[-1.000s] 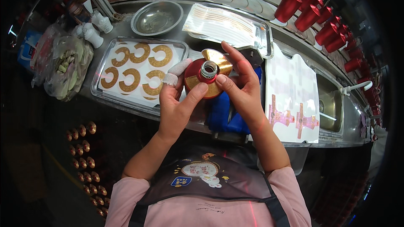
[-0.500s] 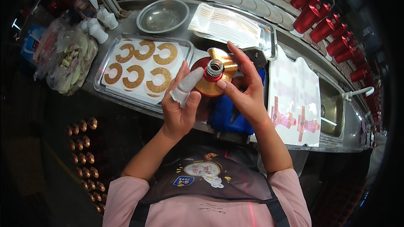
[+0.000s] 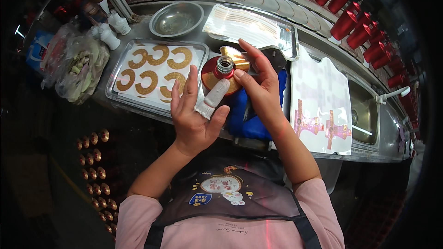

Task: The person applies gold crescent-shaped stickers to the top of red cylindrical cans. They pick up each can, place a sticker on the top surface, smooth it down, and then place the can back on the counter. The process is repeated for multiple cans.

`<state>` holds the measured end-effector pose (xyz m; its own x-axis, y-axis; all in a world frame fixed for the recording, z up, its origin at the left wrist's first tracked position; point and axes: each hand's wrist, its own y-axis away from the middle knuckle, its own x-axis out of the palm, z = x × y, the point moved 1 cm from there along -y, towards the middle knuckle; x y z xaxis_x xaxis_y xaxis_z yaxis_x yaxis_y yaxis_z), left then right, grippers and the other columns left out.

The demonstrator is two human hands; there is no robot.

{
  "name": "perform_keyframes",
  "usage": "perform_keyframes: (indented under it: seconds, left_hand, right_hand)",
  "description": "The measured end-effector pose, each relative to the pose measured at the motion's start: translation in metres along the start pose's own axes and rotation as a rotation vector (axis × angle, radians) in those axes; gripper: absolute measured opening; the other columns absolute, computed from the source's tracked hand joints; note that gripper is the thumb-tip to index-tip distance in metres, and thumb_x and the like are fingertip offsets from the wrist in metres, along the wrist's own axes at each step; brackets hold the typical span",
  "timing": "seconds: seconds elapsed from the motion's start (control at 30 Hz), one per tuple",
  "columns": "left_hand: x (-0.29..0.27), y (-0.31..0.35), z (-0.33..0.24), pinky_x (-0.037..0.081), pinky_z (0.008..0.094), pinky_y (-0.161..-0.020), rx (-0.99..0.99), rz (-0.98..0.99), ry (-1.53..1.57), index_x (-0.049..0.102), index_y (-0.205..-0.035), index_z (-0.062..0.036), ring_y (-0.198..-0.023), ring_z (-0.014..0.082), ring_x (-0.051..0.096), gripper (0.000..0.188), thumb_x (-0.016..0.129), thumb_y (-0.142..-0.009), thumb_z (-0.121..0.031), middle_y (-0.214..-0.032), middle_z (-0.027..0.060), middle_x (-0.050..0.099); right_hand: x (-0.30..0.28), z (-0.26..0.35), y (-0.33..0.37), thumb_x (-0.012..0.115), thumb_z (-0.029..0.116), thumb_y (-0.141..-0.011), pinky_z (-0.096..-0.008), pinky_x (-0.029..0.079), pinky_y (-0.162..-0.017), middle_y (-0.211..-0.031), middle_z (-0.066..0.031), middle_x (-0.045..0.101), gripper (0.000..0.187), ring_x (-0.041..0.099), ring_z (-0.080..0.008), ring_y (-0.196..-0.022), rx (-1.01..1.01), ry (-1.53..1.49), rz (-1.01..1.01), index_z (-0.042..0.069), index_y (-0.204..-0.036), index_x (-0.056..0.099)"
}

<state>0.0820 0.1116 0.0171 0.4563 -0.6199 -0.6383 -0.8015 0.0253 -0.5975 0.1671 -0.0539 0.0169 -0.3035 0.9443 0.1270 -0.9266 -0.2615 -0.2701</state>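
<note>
A red metallic bottle [image 3: 207, 67] with a bare threaded neck [image 3: 225, 64] is between my hands, its mouth turned up toward me. A curved gold decal [image 3: 211, 81] lies on its shoulder, and one end [image 3: 236, 55] stands up loose at the far right of the neck. My left hand [image 3: 194, 122] is open, fingers spread; a white cloth finger cover [image 3: 214, 96] on its index finger touches the near side of the shoulder. My right hand [image 3: 263, 85] grips the bottle's right side, thumb against the base of the neck. The bottle's lower body is hidden.
Gold C-shaped decals lie on a white sheet in a metal tray [image 3: 112, 94]; a steel bowl [image 3: 196, 27] stands beyond. Decal strips [image 3: 244, 25] fill another tray. A white decal sheet [image 3: 318, 83] lies by the sink [image 3: 369, 110]. Red bottles [image 3: 344, 25] line the conveyor. Blue cloth [image 3: 258, 115] lies below.
The bottle and both hands have shifted slightly left and away. My left index finger has come round from the neck's left side to the near side of the shoulder; the left fingers spread wider.
</note>
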Motion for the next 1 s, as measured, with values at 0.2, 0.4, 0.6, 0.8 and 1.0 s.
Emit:
perform_keyframes:
  seconds: [0.2,0.4,0.6,0.8,1.0]
  left_hand:
    - [0.007,-0.003,-0.021,0.017,0.0716,-0.115,0.026,0.027,-0.245,0.076,-0.122,-0.009,-0.142,0.0563,0.037,0.044,0.069,-0.091,-0.04,-0.156,0.0399,0.033]
    - [0.021,-0.003,-0.026,0.005,0.0743,-0.115,-0.007,0.034,-0.306,0.076,-0.12,-0.0072,-0.149,0.061,0.016,0.042,0.074,-0.087,-0.033,-0.16,0.0371,0.028]
    - [0.023,-0.003,-0.009,0.039,0.0433,-0.114,-0.238,-0.144,0.331,0.04,-0.15,0.0047,-0.135,0.0356,0.051,0.096,0.093,-0.075,-0.021,-0.152,0.0265,0.046]
    - [0.029,-0.025,0.003,0.048,0.0378,-0.106,-0.342,0.036,0.409,0.048,-0.139,-0.0012,-0.124,0.0265,0.059,0.085,0.095,-0.069,-0.014,-0.135,0.017,0.057]
    - [-0.004,-0.053,0.031,0.045,0.0362,-0.11,-0.513,0.55,1.143,0.046,-0.146,-0.0052,-0.129,0.0218,0.056,0.093,0.094,-0.066,-0.011,-0.141,0.0112,0.055]
  right_hand:
    - [-0.003,0.001,-0.006,0.066,0.002,-0.094,-0.0301,0.046,-0.107,-0.143,-0.0099,0.059,0.056,0.058,-0.0158,-0.126,-0.009,-0.01,0.013,0.002,-0.148,0.052]
    - [-0.014,-0.004,-0.021,0.067,0.002,-0.094,-0.0273,0.049,-0.1,-0.131,-0.0071,0.066,0.052,0.06,-0.0111,-0.116,0.047,-0.122,0.128,0.001,-0.146,0.056]
    - [-0.014,-0.009,-0.018,0.071,0.003,-0.095,-0.0256,0.053,-0.097,-0.146,-0.0086,0.057,0.057,0.061,-0.0107,-0.119,-0.045,-0.159,0.179,0.0,-0.148,0.051]
    - [-0.015,-0.006,-0.021,0.067,0.0,-0.092,-0.025,0.055,-0.088,-0.138,-0.0081,0.062,0.055,0.06,-0.011,-0.118,-0.061,-0.173,0.191,0.004,-0.146,0.056]
    - [-0.014,-0.004,-0.015,0.072,0.002,-0.093,-0.0234,0.054,-0.093,-0.146,-0.0076,0.059,0.058,0.063,-0.0094,-0.117,-0.021,-0.163,0.202,0.002,-0.148,0.053]
